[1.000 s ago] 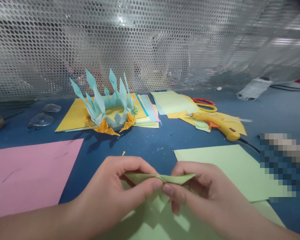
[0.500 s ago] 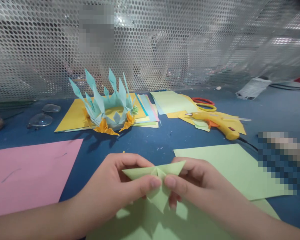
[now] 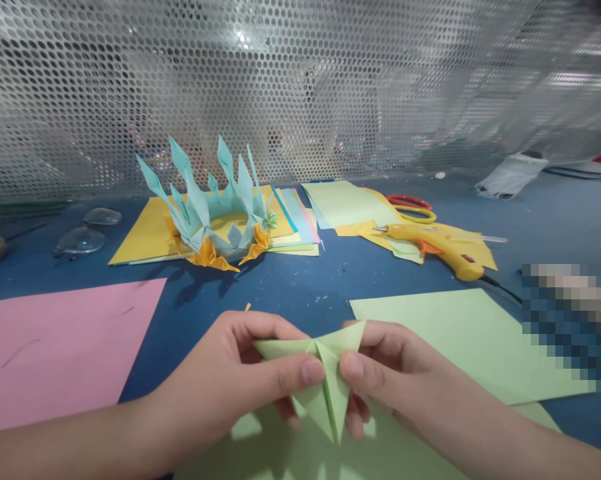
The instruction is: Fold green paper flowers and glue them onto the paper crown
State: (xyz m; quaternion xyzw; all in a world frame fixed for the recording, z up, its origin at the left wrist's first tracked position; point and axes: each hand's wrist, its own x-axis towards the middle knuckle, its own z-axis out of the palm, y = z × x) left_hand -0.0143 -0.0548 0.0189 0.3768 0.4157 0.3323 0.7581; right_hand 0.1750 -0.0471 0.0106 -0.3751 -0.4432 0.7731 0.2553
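Between both hands is a folded piece of light green paper [image 3: 330,393], with two side points spread out and a long point facing down toward me. My left hand [image 3: 265,363] pinches its left half, thumb on top and fingers behind. On the other side, my right hand [image 3: 385,367] grips the right half the same way, its thumb near the upper right fold. A dark slit runs down the middle of the lower point. Under the hands lies a green paper sheet [image 3: 380,453], partly hidden by them.
A blue paper crown [image 3: 230,233] with orange folded pieces stands on stacked coloured paper. To the right lie a yellow glue gun [image 3: 440,250], scissors [image 3: 413,207] and another green sheet [image 3: 460,340]. Pink paper [image 3: 70,347] and glasses [image 3: 83,240] are left. A perforated metal panel [image 3: 280,87] rises behind.
The lower point of the green paper has opened along its middle slit and tipped down. My thumbs have moved apart, the right one shifting slightly right.
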